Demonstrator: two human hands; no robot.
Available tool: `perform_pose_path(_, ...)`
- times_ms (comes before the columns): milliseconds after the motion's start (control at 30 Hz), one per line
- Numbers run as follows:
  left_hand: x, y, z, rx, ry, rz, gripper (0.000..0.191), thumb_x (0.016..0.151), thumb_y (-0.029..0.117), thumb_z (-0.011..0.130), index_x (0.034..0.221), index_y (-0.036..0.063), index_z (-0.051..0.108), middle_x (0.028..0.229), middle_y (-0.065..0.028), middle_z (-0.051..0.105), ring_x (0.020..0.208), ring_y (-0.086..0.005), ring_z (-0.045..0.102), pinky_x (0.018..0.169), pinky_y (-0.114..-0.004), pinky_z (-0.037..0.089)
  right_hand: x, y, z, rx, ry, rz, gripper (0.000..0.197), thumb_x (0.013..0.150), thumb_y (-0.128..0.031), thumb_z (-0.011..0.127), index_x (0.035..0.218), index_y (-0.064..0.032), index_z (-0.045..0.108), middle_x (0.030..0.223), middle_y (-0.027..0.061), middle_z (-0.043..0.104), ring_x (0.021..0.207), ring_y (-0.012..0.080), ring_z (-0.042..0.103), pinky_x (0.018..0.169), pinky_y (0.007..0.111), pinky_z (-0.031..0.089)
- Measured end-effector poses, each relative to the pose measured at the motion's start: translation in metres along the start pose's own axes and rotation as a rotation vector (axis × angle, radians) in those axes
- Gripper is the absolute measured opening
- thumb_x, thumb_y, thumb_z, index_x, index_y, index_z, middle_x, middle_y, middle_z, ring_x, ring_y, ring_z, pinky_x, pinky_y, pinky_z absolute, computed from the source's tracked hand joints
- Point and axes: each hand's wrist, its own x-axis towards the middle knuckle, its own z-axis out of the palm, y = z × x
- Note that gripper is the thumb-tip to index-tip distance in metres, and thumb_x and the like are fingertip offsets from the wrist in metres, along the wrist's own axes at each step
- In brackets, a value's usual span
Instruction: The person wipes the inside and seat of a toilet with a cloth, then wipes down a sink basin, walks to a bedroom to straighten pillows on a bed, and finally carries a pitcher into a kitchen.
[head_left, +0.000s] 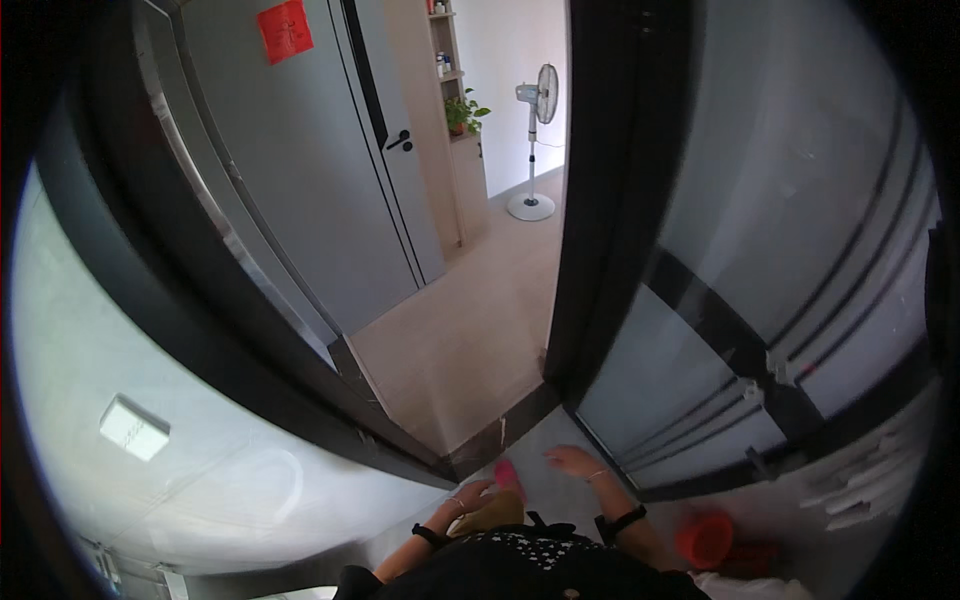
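My left hand (474, 496) hangs low in front of me, its fingers loosely bent beside my tan-clothed leg, with nothing seen in it. To the right, my right hand (573, 460) is held out over the grey floor, its fingers apart and nothing in them. Both wrists bear thin bracelets and dark bands. A pink shoe (508, 474) shows on the floor between the hands. Just ahead lies the dark stone door threshold (495, 439). The framed glass door (675, 360) stands open at the right.
Past the threshold are a grey door (300, 165) with a black handle (399, 141), a wooden shelf cabinet (470, 180) with a potted plant (465, 114), and a white standing fan (532, 142). A white switch plate (135, 427) is on the left wall; a red bucket (705, 540) sits at the lower right.
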Motion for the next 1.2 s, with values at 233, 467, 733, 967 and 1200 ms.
perform_pose_path(233, 0.098, 0.007, -0.1, -0.045, 0.162, 0.129, 0.044, 0.079, 0.029, 0.05, 0.114, 0.003, 0.044, 0.11, -0.0176, 0.05, 0.103, -0.0319, 0.046, 0.087, -0.038, 0.037, 0.127, 0.05, -0.053, -0.414, -0.222, -0.046, 0.032, 0.081, -0.022, 0.049, 0.107, -0.0048, 0.052, 0.099, 0.0153, 0.056, 0.085, 0.0284, 0.054, 0.076, 0.036, 0.042)
perform_pose_path(467, 0.151, -0.042, -0.166, -0.44, 0.254, -0.255, 0.048, 0.078, 0.031, 0.054, 0.114, 0.0013, 0.044, 0.105, -0.0141, 0.054, 0.093, -0.022, 0.054, 0.08, -0.032, 0.042, 0.216, 0.115, -0.052, -0.32, -0.28, -0.007, 0.028, 0.082, -0.022, 0.045, 0.107, -0.0094, 0.053, 0.081, 0.0125, 0.059, 0.069, 0.0237, 0.057, 0.061, 0.039, 0.045)
perform_pose_path(733, 0.213, -0.145, -0.218, -0.422, 0.337, -0.441, 0.054, 0.073, 0.033, 0.059, 0.113, 0.0, 0.045, 0.098, -0.017, 0.056, 0.087, -0.024, 0.056, 0.073, -0.034, 0.046, 0.347, 0.135, -0.091, -0.173, -0.663, 0.059, 0.035, 0.078, -0.03, 0.05, 0.105, -0.0084, 0.053, 0.099, 0.0176, 0.056, 0.095, 0.0306, 0.053, 0.076, 0.038, 0.042)
perform_pose_path(967, 0.275, -0.159, -0.354, -0.296, 0.211, -0.572, 0.057, 0.073, 0.037, 0.058, 0.114, 0.0006, 0.043, 0.095, -0.0193, 0.056, 0.089, -0.0302, 0.055, 0.078, -0.038, 0.043, 0.572, 0.093, -0.206, -0.615, -0.561, -0.156, 0.03, 0.08, -0.022, 0.044, 0.104, -0.0068, 0.053, 0.107, 0.0114, 0.054, 0.095, 0.0274, 0.051, 0.081, 0.037, 0.041)
perform_pose_path(1200, 0.353, -0.132, -0.467, -0.024, 0.391, -0.569, 0.053, 0.073, 0.032, 0.056, 0.116, 0.0047, 0.042, 0.098, -0.0212, 0.055, 0.092, -0.0366, 0.052, 0.078, -0.043, 0.041, 0.681, 0.14, -0.313, -0.495, -0.271, -0.134, 0.035, 0.084, -0.025, 0.034, 0.106, -0.0055, 0.052, 0.111, 0.0105, 0.051, 0.101, 0.0272, 0.048, 0.088, 0.039, 0.036)
